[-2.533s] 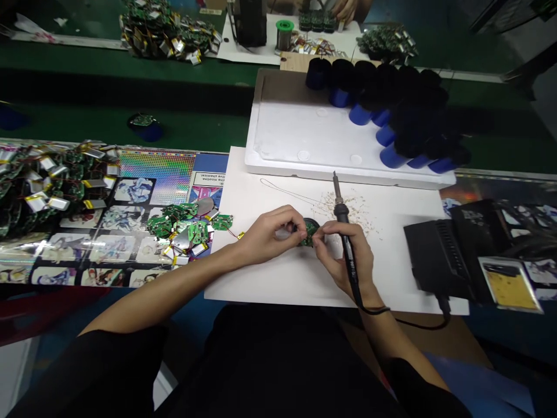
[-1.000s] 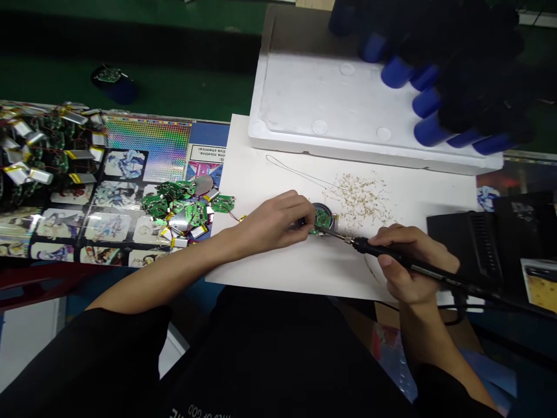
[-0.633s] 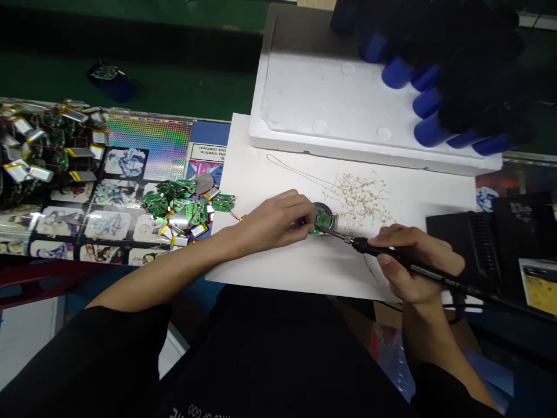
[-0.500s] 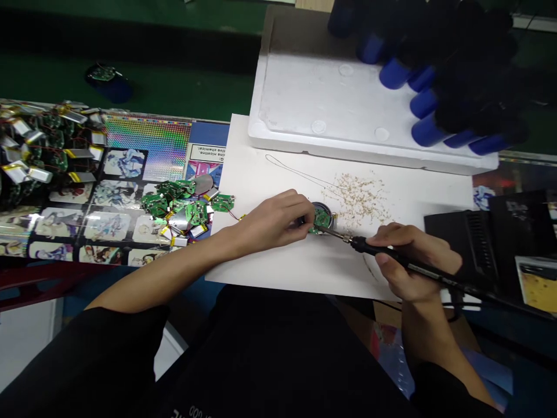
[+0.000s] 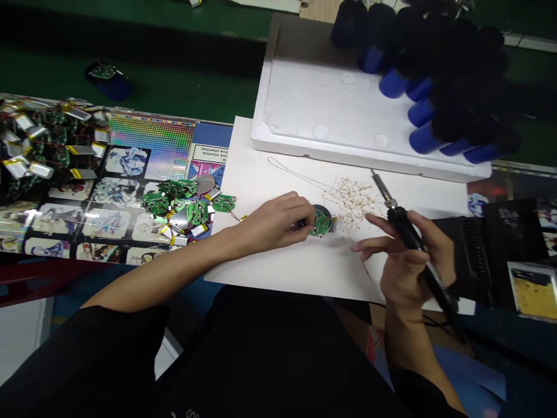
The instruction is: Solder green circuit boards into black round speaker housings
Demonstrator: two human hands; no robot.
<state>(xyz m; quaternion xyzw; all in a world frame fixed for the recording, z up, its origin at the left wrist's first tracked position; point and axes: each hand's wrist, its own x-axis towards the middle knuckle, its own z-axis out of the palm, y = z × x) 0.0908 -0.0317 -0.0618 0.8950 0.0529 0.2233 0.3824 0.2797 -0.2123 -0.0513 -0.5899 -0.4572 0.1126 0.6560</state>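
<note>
A small round green circuit board (image 5: 322, 221) sits on a round speaker on the white paper sheet (image 5: 270, 255). My left hand (image 5: 274, 220) pinches the board's left edge with its fingertips. My right hand (image 5: 407, 255) grips a black soldering iron (image 5: 402, 223), tip raised and pointing up and left, away from the board; two fingers stretch toward the board. A thin solder wire (image 5: 296, 172) lies on the paper beyond the board, beside a scatter of small solder scraps (image 5: 354, 197).
A heap of green boards with silver batteries (image 5: 185, 209) lies left of the paper; more are piled at far left (image 5: 35, 151). A white foam tray (image 5: 331, 116) with blue-and-black cylinders (image 5: 439, 87) stands behind. A black soldering station (image 5: 487, 249) sits at right.
My right hand lifted the soldering iron off the board and swung its tip up and away to the right. My left hand stayed on the board.
</note>
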